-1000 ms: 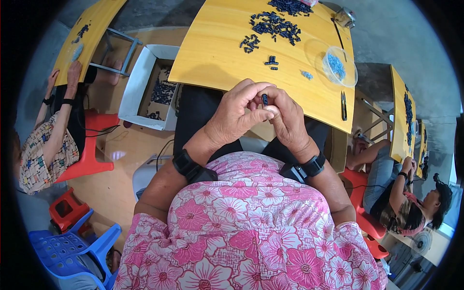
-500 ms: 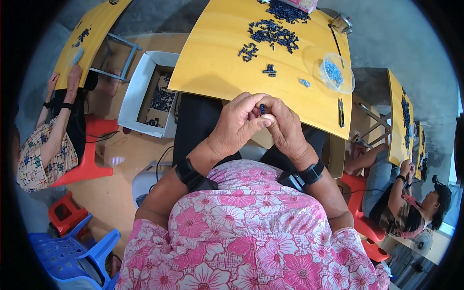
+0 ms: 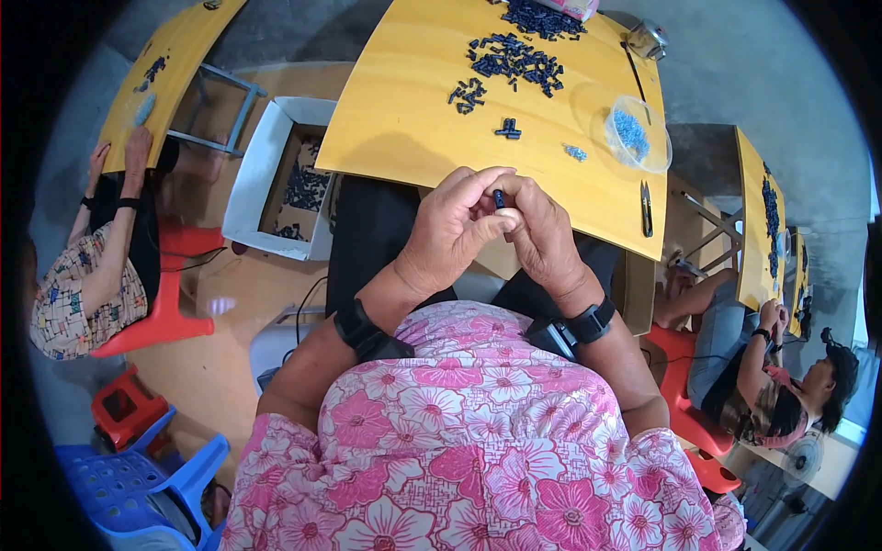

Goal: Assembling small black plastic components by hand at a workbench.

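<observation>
A small, dark, blue-black cylindrical piece (image 3: 498, 198) is held upright between the two hands, just beyond the near edge of the yellow wooden tabletop (image 3: 395, 119) on the wearer's side. The fingers of the right hand (image 3: 548, 234) look clamped on it, thumb against forefinger, while the left hand (image 3: 446, 234) closes in from the other side with its thumb tip against the right thumb; whether the left fingers also grip the piece cannot be told. Holding it so, close to the body with both hands, probably steadies something so slight and keeps it in plain sight. The loose dark pieces (image 3: 516, 62) lie heaped farther off, seemingly to leave the near wood free, with a small dark cluster (image 3: 508, 129) set nearer. On the right, a clear round plastic bowl (image 3: 659, 158) of tiny pale-blue bits (image 3: 630, 134) and black-handled snips (image 3: 647, 209) lie apparently within the right hand's reach. The held piece looks short, narrow and rounded, with a faint sheen; its lower end is hidden by the fingers.
</observation>
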`<state>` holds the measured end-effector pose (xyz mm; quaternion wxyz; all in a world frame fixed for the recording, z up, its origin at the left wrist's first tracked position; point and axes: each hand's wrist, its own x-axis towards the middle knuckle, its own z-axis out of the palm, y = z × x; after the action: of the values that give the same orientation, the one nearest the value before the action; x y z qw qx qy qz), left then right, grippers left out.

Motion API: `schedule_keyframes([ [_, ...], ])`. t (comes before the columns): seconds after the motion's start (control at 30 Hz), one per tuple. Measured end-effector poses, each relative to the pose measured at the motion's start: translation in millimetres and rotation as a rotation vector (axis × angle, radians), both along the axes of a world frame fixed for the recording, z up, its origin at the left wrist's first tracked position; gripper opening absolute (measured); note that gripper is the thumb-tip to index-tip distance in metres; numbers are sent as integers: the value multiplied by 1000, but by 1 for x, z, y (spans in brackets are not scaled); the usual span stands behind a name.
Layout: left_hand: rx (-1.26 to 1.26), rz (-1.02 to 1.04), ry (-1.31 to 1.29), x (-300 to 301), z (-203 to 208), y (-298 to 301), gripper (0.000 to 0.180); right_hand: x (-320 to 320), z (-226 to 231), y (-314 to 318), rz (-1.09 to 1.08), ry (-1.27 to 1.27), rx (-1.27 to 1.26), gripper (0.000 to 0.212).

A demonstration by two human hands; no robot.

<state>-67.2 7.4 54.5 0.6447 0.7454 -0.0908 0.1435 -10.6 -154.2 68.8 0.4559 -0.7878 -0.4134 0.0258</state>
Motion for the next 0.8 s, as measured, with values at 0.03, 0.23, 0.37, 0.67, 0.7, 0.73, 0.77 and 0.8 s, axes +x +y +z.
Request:
schedule_keyframes([
  [0.03, -10, -27, 5, 2, 4, 0, 46, 1, 0, -3, -12, -14, -1, 25],
  [0.23, -19, -70, 117, 6, -12, 0, 51, 6, 6, -51, -193, -132, -144, 27],
  [0.37, 159, -51, 165, 7, -20, 13, 34, 6, 4, -108, -672, -52, 112, 20],
  [0.67, 238, -35, 131, 31, -22, 7, 27, -12, -95, -290, -1283, 122, 199, 25],
  [0.7, 251, -32, 96, 35, -22, 6, 26, -11, -111, -302, -1353, 85, 26, 28],
  [0.73, 272, 11, 104, 34, -23, 11, 26, -14, -112, -291, -1417, 349, 247, 30],
  [0.77, 300, 6, 88, 38, -25, 10, 24, -20, -117, -296, -1416, 323, 207, 29],
  [0.8, 331, 1, 74, 42, -26, 10, 23, -24, -123, -302, -1415, 298, 169, 28],
])
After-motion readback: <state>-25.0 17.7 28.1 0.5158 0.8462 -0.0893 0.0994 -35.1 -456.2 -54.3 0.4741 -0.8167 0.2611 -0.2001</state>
